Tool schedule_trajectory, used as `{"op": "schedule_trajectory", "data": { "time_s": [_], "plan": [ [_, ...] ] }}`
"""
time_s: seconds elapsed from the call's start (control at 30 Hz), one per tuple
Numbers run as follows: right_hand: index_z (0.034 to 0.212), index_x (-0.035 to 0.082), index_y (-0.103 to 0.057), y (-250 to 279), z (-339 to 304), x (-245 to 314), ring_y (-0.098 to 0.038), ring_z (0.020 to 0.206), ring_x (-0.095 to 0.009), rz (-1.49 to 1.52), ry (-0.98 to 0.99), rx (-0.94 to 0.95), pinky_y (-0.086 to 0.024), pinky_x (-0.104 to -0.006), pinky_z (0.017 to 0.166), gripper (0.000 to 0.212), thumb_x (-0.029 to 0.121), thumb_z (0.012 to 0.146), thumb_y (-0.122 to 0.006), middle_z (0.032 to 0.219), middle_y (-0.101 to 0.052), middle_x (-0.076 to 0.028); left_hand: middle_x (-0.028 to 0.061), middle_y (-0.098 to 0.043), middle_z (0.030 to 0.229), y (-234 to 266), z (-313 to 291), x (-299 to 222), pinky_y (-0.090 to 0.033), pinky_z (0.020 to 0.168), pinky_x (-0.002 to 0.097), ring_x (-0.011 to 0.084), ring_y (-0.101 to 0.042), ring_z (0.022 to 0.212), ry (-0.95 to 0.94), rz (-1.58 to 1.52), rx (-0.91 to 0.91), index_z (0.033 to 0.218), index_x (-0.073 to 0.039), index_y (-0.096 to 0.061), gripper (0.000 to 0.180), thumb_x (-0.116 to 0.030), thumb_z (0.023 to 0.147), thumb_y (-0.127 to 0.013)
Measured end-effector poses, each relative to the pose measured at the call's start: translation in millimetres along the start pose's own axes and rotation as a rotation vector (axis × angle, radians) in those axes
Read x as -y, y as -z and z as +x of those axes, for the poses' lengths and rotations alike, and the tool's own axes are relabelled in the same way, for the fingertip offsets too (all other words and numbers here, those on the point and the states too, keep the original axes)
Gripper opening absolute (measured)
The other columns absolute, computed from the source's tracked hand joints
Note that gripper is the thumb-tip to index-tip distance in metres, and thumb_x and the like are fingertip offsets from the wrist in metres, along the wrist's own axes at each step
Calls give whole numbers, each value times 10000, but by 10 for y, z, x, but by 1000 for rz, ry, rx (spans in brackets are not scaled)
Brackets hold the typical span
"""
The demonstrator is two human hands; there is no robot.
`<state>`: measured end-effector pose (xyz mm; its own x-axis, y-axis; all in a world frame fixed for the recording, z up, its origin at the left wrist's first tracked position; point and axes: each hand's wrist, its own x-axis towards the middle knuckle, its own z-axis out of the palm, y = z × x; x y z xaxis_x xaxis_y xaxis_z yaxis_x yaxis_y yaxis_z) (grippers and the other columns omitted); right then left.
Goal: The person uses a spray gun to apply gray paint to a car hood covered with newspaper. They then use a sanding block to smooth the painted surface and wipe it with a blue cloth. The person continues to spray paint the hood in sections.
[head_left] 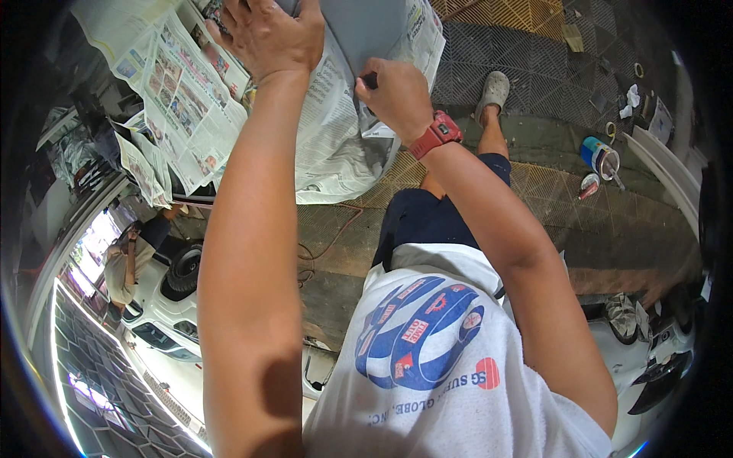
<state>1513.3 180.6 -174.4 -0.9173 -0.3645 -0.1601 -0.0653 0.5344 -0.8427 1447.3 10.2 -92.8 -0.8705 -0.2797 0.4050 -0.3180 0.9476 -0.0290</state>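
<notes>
A smooth grey panel (365,30) lies at the top of the view, with newspaper sheets (336,130) around and under it. My left hand (273,37) rests at the panel's left side, its fingers spread over the newspaper and panel edge. At the panel's lower right edge is my right hand (397,90), fingers curled closed. A small dark bit shows between thumb and forefinger, too little of it to name. A red wristwatch (437,135) is on my right wrist.
An open paint can (601,158) stands on the floor to the right, beside a lid (589,185) and tape rolls. More newspaper (187,99) hangs at the left. A cord (336,229) crosses the floor. White vehicles (164,336) and another person (126,263) are at the far left.
</notes>
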Motion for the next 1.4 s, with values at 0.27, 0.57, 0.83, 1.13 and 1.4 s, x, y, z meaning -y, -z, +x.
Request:
{"op": "schedule_trajectory", "data": {
  "time_s": [0.27,0.57,0.83,1.13,1.4],
  "plan": [
    [1181,19,-792,659,-302,-519,-737,878,-137,731,-433,-41,-569,-314,793,284,243,1007,-800,993,-798,-60,248,-529,1612,147,-24,62,-268,1285,617,439,-453,1529,-139,-91,-192,1594,-55,-523,706,-491,1051,-638],
    [1227,93,-774,1148,-574,-647,-709,973,-100,1340,-734,189,-587,-297,880,193,138,1040,-767,1078,-764,1,54,-577,1626,1073,-996,-417,-278,1292,608,314,-504,1517,-428,-402,344,1315,-379,-805,514,-208,845,-923],
    [1239,60,-760,979,-856,-810,-732,919,-115,1247,-817,459,-612,-290,832,203,111,1043,-757,1102,-766,-23,84,-503,1696,1187,-1713,-715,-281,1294,571,347,-458,1547,-102,-737,491,1077,-304,-880,323,-183,785,-944],
    [1292,82,-706,1057,-1043,-933,-689,1103,-112,1277,-827,405,-565,-335,968,380,420,1162,-593,1182,-728,-8,155,-528,1654,1078,-1927,-803,-326,1262,551,418,-489,1499,140,-689,534,1003,-130,-828,118,-178,896,-846],
    [1168,100,-689,1261,-955,-786,-588,837,-8,1184,-621,428,-484,-211,739,244,336,1111,-719,950,-627,82,176,-626,1475,957,-2067,-835,-413,1203,506,405,-539,1427,473,-812,574,975,-52,-788,127,-171,937,-808]
  ]
}}
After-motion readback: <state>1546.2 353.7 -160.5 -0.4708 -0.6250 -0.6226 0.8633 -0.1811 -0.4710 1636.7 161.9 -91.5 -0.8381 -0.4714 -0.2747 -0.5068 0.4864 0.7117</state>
